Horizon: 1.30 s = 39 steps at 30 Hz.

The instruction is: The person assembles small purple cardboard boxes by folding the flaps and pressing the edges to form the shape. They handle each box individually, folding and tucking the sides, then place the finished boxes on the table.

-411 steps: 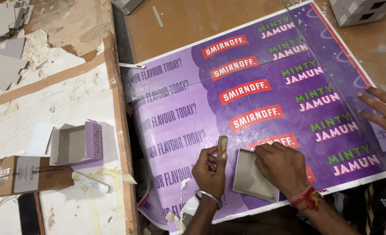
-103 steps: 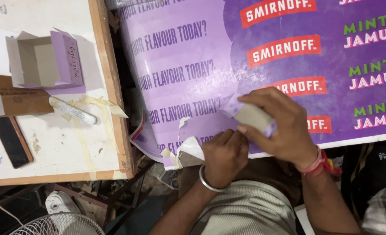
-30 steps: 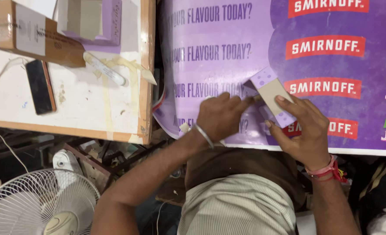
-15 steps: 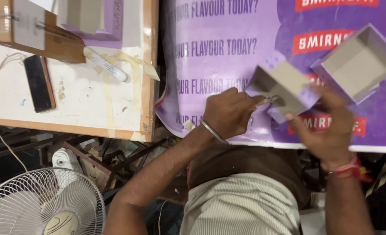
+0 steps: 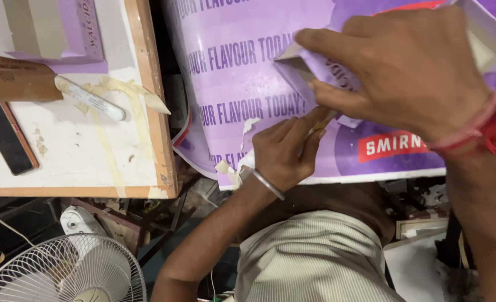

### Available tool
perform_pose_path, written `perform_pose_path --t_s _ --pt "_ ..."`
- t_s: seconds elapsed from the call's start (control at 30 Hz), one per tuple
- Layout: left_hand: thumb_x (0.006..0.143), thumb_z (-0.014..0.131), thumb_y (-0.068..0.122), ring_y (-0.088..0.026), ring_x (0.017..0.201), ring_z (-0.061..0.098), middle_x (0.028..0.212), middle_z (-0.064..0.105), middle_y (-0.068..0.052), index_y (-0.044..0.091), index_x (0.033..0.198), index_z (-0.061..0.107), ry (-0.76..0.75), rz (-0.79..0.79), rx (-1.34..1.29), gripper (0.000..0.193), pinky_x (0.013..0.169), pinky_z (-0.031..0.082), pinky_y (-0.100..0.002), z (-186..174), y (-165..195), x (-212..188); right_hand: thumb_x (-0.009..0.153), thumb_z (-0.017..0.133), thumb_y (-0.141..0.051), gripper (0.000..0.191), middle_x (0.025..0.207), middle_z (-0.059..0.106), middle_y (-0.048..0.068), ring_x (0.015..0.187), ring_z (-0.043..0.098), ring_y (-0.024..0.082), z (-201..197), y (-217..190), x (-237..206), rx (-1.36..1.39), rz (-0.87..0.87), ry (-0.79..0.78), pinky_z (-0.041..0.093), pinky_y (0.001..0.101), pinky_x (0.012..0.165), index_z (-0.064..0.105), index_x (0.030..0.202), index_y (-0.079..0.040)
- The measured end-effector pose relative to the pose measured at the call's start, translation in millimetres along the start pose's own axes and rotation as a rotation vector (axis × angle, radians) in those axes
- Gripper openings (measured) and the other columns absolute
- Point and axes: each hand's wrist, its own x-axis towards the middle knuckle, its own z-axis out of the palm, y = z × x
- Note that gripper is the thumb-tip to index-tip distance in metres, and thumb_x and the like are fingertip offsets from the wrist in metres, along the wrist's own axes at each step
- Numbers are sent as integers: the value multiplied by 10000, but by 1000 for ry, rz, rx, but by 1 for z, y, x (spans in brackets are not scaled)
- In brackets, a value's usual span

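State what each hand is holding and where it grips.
The right hand grips a purple cardboard box around its top panel. The left hand pinches a small tool's handle against the box.

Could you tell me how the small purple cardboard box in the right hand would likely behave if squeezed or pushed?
The purple box looks like thin, hollow card with an open side, so it is probably light and would likely dent under a firm squeeze. The right hand covers much of it with spread fingers. Its flat faces suggest it would slide rather than roll if pushed across the purple printed sheet.

The scene is viewed by one head-worn camera, aimed steeply down and held close; the purple poster [image 5: 259, 84] fills the upper frame, a fan [image 5: 63, 274] lower left.
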Motion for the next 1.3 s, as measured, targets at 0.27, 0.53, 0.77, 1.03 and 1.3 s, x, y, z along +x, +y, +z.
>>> perform_pose_path --t_s 0.27,0.53,0.77,1.03,1.3 --pt "917 793 126 -250 620 639 783 730 -86 75 1125 739 -209 -526 -286 221 558 471 -360 -15 -32 25 737 812 -374 415 809 753 28 627 676 231 49 12 68 363 -194 122 489 408 589 810 1098 -168" --pt "816 765 84 -229 709 687 815 676 -69 70 925 679 -103 -14 74 139 599 535 -371 -13 -61 47 701 872 -367 451 744 727 22 515 604 216 64 25 82 564 -145 -8 415 348 466 829 1114 -190" --pt "899 781 107 -162 574 620 705 630 -4 97 984 750 -3 43 399 91 483 462 -331 -34 -99 63 712 871 -238 432 811 724 75 601 644 242 58 23 90 665 -148 1 462 354 516 779 1111 -99" --pt "1040 677 173 -146 535 602 712 604 34 161 1346 634 -82 -49 411 310 474 464 -320 -7 -65 30 798 852 -267 352 756 693 88 556 605 231 47 11 86 650 -140 75 445 357 519 778 1117 -137" --pt "992 640 205 -177 539 618 698 652 6 223 1265 611 -153 131 613 275 459 458 -363 -17 -91 37 851 807 -411 383 658 632 56 593 613 244 65 13 66 475 -102 34 463 389 570 772 1193 -244"
